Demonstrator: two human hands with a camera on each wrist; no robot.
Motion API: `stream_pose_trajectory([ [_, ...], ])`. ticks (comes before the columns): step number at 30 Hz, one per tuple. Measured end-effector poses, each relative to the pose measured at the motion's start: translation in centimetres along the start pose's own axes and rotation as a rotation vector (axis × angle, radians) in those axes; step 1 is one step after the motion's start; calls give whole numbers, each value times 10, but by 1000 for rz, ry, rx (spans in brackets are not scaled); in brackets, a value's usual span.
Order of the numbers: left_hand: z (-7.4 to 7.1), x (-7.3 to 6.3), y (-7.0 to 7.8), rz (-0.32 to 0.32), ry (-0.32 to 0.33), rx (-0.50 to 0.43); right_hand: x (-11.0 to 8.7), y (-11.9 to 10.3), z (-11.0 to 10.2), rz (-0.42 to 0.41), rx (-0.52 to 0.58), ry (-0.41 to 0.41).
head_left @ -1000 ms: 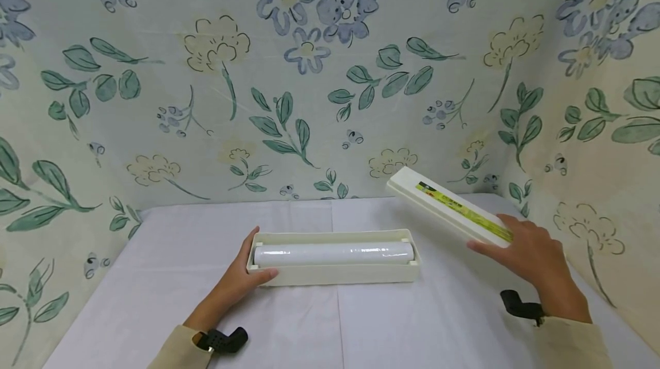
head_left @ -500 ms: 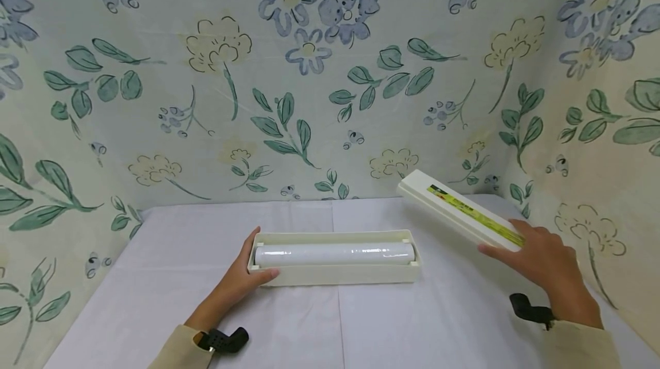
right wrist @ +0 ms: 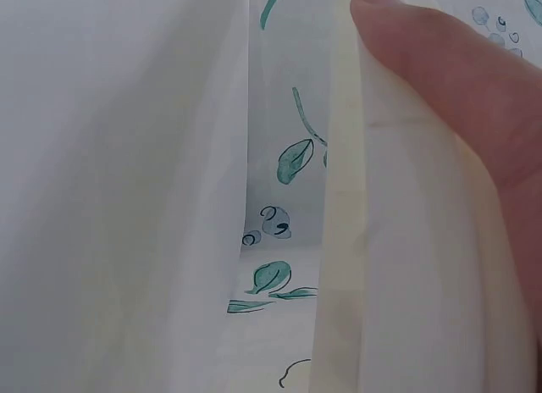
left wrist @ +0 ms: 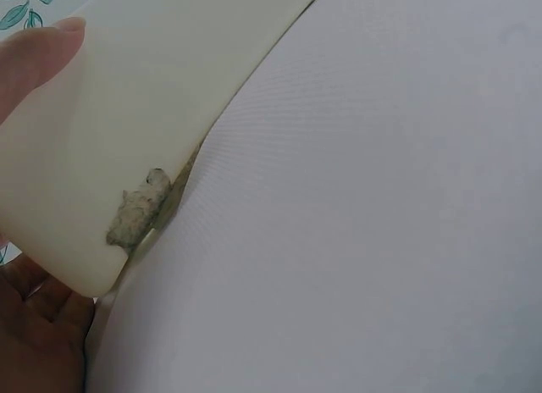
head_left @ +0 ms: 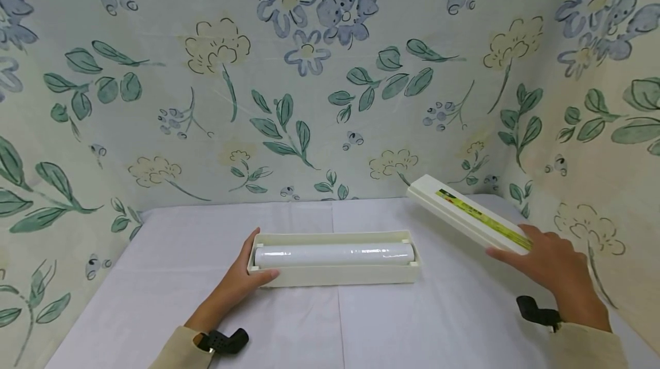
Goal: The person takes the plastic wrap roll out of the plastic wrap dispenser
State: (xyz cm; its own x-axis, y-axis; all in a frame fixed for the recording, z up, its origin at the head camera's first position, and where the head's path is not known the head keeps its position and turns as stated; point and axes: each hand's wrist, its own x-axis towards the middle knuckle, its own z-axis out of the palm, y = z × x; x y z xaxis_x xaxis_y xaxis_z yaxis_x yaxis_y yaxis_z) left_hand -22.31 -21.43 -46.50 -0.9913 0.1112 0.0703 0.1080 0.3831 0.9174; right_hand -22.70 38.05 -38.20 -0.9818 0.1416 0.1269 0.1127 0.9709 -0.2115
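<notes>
Gripping the near end of a long cream lid (head_left: 466, 212), the right hand (head_left: 554, 269) curls its fingers (head_left: 502, 254) over the lid's top while the thumb (right wrist: 440, 80) presses its edge in the right wrist view. The lid is held off the table, tilted, with its far end pointing toward the back wall and a yellow-green label strip (head_left: 482, 219) running along its top. It hangs to the right of the tray, apart from it.

The left hand (head_left: 238, 283) clasps the left end of an open cream tray (head_left: 335, 273), thumb up along the end wall and fingers curled on the front side. In the left wrist view a fingertip (left wrist: 38, 50) lies against the tray's smooth outer wall. A roll of clear film (head_left: 334, 254) lies lengthwise inside the tray, which rests on the white tablecloth (head_left: 154, 266) at the table's middle. Floral fabric (head_left: 309, 71) lines the back and side walls.
</notes>
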Motion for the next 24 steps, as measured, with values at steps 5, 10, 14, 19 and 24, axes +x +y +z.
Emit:
stream_pose_trajectory([
  [5,0,0,0,0,-1,-2,-1,2,-1,8,-5,-18],
  [10,0,0,0,1,-1,6,-2,5,-1,15,-18,-31],
  [14,0,0,1,2,-2,9,-1,6,0,36,-38,-36],
  [19,0,0,1,0,-1,4,-1,7,1,55,-57,-38],
  [24,1,0,1,0,-1,8,0,8,2,64,-57,-47],
])
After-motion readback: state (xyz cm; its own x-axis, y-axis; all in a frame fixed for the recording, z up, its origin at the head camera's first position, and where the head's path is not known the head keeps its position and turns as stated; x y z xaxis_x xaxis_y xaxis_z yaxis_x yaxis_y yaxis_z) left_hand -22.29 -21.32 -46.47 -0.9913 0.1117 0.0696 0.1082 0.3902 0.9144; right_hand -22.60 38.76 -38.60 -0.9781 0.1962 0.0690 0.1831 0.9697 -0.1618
